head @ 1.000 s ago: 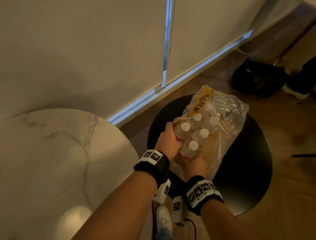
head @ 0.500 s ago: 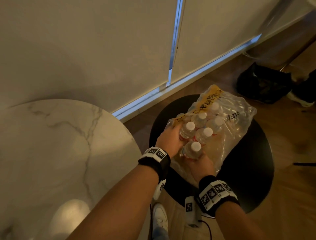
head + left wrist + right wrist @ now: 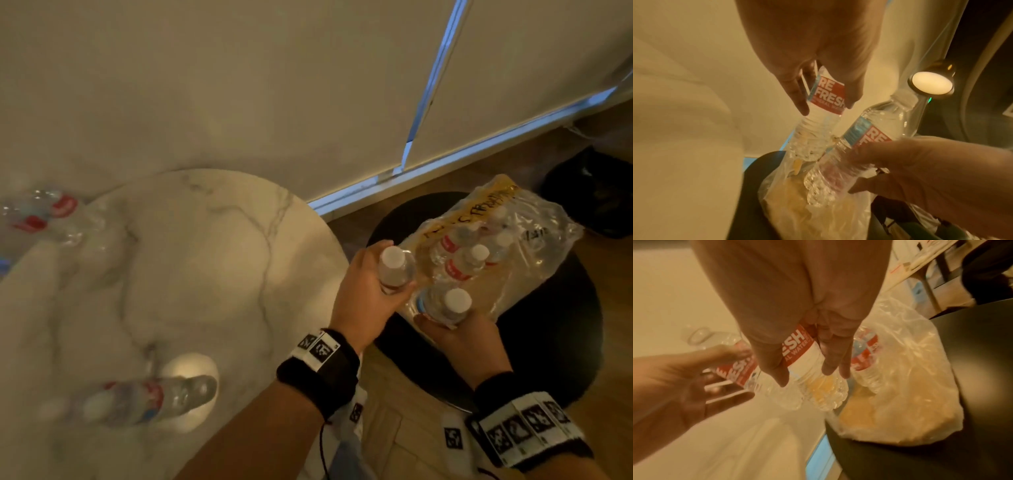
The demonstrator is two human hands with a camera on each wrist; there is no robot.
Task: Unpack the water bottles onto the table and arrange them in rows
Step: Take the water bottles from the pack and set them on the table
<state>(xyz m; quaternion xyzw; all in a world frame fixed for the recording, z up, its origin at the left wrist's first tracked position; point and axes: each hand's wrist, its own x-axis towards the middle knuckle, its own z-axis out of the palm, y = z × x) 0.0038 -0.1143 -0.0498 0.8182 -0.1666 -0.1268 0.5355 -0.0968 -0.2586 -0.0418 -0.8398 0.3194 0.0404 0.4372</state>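
A torn clear plastic pack of water bottles sits on a round black stool. My left hand grips one white-capped bottle at the pack's left edge, lifted and tilted toward the marble table. My right hand grips a second bottle at the pack's near edge. In the left wrist view the fingers wrap a red-labelled bottle. The right wrist view shows my fingers around the other bottle. Several bottles remain in the pack.
On the marble table a blurred bottle is near the front edge, and more bottles are at the far left. A white wall runs behind. A dark bag lies on the wooden floor at the right.
Both hands have each pulled a bottle up out of the pack. The left hand has moved left toward the marble table. The view swung left, showing bottles on the table.
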